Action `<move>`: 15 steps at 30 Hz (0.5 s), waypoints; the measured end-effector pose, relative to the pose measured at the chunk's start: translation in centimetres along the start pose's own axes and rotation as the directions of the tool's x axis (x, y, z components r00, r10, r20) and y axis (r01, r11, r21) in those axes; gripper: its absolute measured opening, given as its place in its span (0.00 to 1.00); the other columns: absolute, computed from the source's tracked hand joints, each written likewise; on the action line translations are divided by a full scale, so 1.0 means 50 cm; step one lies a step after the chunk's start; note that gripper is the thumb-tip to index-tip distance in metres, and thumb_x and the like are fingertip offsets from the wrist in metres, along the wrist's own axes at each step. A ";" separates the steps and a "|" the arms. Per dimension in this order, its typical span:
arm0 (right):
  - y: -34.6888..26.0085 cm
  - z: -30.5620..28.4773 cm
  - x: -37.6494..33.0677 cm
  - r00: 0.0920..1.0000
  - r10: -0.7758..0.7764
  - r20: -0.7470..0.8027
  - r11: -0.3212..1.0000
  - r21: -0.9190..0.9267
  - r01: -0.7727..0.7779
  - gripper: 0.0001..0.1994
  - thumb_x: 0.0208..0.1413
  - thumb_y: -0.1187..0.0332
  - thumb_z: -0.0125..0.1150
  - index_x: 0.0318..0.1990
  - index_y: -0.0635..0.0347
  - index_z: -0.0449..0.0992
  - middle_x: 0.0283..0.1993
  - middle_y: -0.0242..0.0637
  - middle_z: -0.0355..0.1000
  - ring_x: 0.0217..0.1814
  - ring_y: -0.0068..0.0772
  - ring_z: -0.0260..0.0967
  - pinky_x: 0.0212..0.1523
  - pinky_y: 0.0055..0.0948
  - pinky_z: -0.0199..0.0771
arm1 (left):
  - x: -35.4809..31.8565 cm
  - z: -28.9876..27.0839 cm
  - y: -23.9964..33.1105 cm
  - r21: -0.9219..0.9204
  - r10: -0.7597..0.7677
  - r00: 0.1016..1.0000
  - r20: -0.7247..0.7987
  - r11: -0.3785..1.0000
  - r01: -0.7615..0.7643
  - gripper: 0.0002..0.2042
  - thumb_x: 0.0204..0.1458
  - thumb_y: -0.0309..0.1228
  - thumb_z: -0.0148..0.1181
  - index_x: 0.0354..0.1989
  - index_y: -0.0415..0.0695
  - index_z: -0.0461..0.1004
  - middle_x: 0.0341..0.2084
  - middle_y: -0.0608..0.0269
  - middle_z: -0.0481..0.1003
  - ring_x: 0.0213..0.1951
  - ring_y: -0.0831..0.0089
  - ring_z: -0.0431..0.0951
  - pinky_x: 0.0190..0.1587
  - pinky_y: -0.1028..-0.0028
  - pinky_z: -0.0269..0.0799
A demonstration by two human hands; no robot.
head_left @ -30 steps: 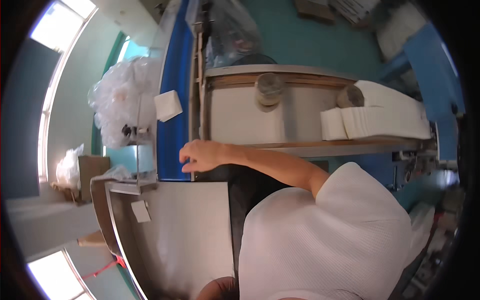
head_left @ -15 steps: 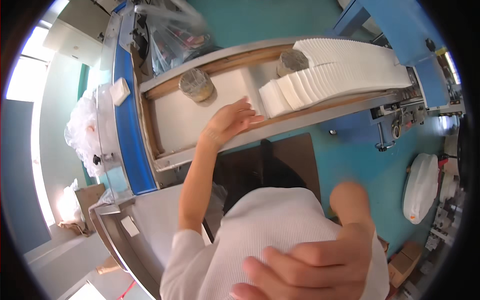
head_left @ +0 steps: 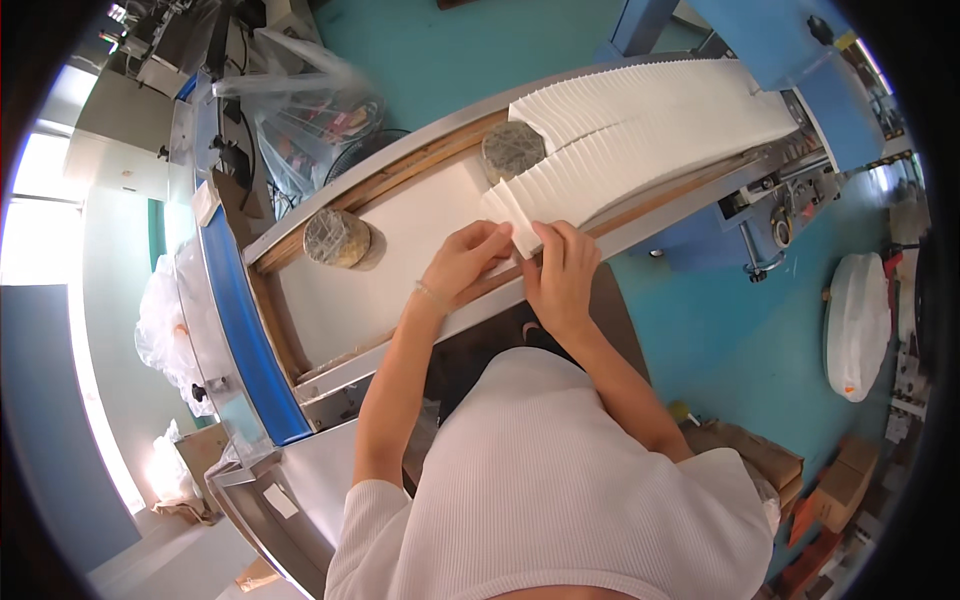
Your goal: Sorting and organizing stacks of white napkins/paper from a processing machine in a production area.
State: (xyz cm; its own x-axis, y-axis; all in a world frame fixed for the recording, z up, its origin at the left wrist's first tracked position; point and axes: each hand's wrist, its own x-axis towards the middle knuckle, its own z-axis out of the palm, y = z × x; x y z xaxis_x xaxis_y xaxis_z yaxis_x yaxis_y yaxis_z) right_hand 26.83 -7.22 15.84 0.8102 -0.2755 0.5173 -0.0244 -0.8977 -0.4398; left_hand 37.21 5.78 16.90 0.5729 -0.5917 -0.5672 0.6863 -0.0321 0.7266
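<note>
Two rows of upright, folded white sheets [head_left: 650,150] stand packed in a long, wood-lined metal trough [head_left: 400,165]. My left hand [head_left: 465,262] is closed, its thumb and fingers pinching the near corner of the end folded white sheet [head_left: 515,222] in the front row. Against the same sheet's other side, my right hand [head_left: 563,272] is closed too, fingers bent over its edge. A round, tape-wrapped block [head_left: 513,150] rests against the end of the back row. Another such block [head_left: 338,238] sits farther left on the trough's pale bottom.
A blue machine [head_left: 790,50] stands at the trough's right end. Along its left end runs a blue strip [head_left: 240,320]. Clear plastic bags [head_left: 305,110] lie beyond the far rim. Cardboard boxes [head_left: 845,485] and a white wrapped bundle [head_left: 858,325] are on the right.
My right hand has come up from in front of my chest to the front row's end sheet. My left hand has closed on that sheet. The view has turned somewhat.
</note>
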 end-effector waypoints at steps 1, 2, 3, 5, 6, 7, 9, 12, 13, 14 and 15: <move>0.001 0.003 0.002 0.999 0.022 -0.030 0.999 0.027 -0.021 0.27 0.40 0.80 0.63 0.53 0.55 0.69 0.52 0.35 0.63 0.52 0.42 0.60 0.49 0.42 0.54 | -0.003 -0.031 0.001 0.214 0.136 0.987 -0.088 0.970 -0.115 0.13 0.56 0.40 0.63 0.40 0.43 0.73 0.32 0.68 0.73 0.34 0.80 0.71 0.34 0.78 0.71; 0.004 0.003 0.004 0.999 0.023 -0.032 0.999 0.026 -0.022 0.27 0.40 0.80 0.63 0.53 0.55 0.69 0.52 0.35 0.63 0.52 0.42 0.60 0.49 0.42 0.54 | -0.008 -0.068 0.007 0.424 0.286 0.947 -0.144 0.883 -0.202 0.15 0.54 0.39 0.65 0.44 0.43 0.73 0.37 0.64 0.74 0.39 0.76 0.73 0.38 0.73 0.73; 0.006 0.003 0.004 0.998 0.004 -0.058 1.000 0.001 -0.004 0.27 0.40 0.79 0.63 0.52 0.54 0.69 0.52 0.34 0.63 0.52 0.41 0.60 0.49 0.42 0.53 | -0.007 -0.114 0.013 0.795 0.724 0.660 -0.201 0.514 -0.322 0.20 0.50 0.39 0.67 0.49 0.45 0.72 0.42 0.59 0.73 0.43 0.70 0.73 0.43 0.68 0.71; 0.014 0.011 0.000 0.997 -0.006 -0.080 0.999 -0.032 0.003 0.26 0.40 0.79 0.63 0.52 0.52 0.70 0.51 0.33 0.63 0.51 0.40 0.60 0.50 0.41 0.52 | -0.027 -0.171 0.041 0.978 0.981 0.183 -0.062 0.024 0.207 0.30 0.43 0.42 0.70 0.57 0.51 0.69 0.50 0.53 0.70 0.50 0.58 0.72 0.52 0.60 0.67; 0.018 0.012 -0.002 0.995 -0.018 -0.101 0.999 -0.045 0.014 0.25 0.40 0.79 0.63 0.51 0.51 0.70 0.51 0.32 0.64 0.52 0.39 0.60 0.50 0.41 0.51 | -0.056 -0.181 0.061 0.835 0.990 0.102 -0.093 0.022 0.550 0.35 0.39 0.44 0.72 0.60 0.55 0.67 0.53 0.50 0.68 0.52 0.52 0.71 0.55 0.57 0.64; 0.017 0.013 -0.003 0.992 -0.036 -0.120 0.998 -0.052 0.030 0.25 0.40 0.78 0.63 0.50 0.50 0.71 0.51 0.31 0.64 0.52 0.39 0.60 0.51 0.41 0.51 | -0.072 -0.230 0.066 0.903 0.933 0.218 -0.286 0.186 0.388 0.37 0.37 0.46 0.73 0.61 0.57 0.66 0.53 0.49 0.68 0.53 0.50 0.70 0.55 0.56 0.65; 0.022 0.017 -0.009 0.989 -0.059 -0.135 0.996 -0.070 0.050 0.24 0.40 0.78 0.63 0.49 0.50 0.71 0.51 0.31 0.64 0.52 0.39 0.60 0.51 0.40 0.50 | -0.084 -0.279 0.055 0.921 0.846 0.366 -0.389 0.342 0.187 0.40 0.35 0.48 0.74 0.61 0.57 0.66 0.50 0.47 0.68 0.53 0.47 0.70 0.54 0.54 0.67; 0.024 0.024 -0.004 0.986 -0.048 -0.157 0.995 -0.093 0.034 0.22 0.41 0.79 0.63 0.46 0.49 0.72 0.52 0.32 0.64 0.54 0.39 0.60 0.52 0.40 0.50 | -0.125 -0.231 0.039 0.966 0.787 0.581 -0.210 0.260 -0.002 0.40 0.34 0.43 0.75 0.61 0.54 0.66 0.49 0.47 0.68 0.51 0.47 0.72 0.52 0.56 0.70; 0.021 0.023 -0.005 0.988 -0.027 -0.155 0.996 -0.086 0.013 0.20 0.41 0.79 0.62 0.45 0.50 0.72 0.53 0.32 0.64 0.54 0.39 0.60 0.53 0.40 0.49 | -0.135 -0.208 0.021 0.966 0.771 0.613 -0.176 0.255 -0.043 0.40 0.34 0.41 0.75 0.61 0.53 0.65 0.50 0.47 0.67 0.51 0.47 0.71 0.53 0.56 0.69; 0.019 0.022 -0.005 0.988 -0.022 -0.156 0.996 -0.091 0.008 0.20 0.41 0.79 0.62 0.45 0.50 0.72 0.53 0.32 0.64 0.54 0.39 0.60 0.53 0.40 0.49 | -0.141 -0.177 0.007 0.964 0.753 0.643 -0.140 0.251 -0.084 0.40 0.33 0.39 0.76 0.61 0.52 0.65 0.50 0.48 0.67 0.51 0.47 0.71 0.54 0.55 0.69; 0.016 0.023 -0.004 0.987 0.000 -0.158 0.997 -0.070 -0.012 0.20 0.41 0.79 0.62 0.44 0.50 0.72 0.54 0.32 0.63 0.55 0.40 0.59 0.53 0.40 0.48 | -0.139 -0.149 -0.001 0.960 0.733 0.672 -0.103 0.251 -0.126 0.41 0.33 0.37 0.76 0.61 0.52 0.65 0.50 0.48 0.66 0.51 0.47 0.70 0.54 0.55 0.68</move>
State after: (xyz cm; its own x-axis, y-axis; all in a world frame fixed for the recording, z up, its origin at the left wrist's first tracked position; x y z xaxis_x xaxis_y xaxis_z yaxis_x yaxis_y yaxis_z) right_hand 27.33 -7.50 14.55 0.7073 -0.3267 0.6269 -0.0749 -0.9164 -0.3931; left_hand 36.53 15.92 17.91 0.9345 -0.3380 0.1113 -0.3302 -0.7069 0.6255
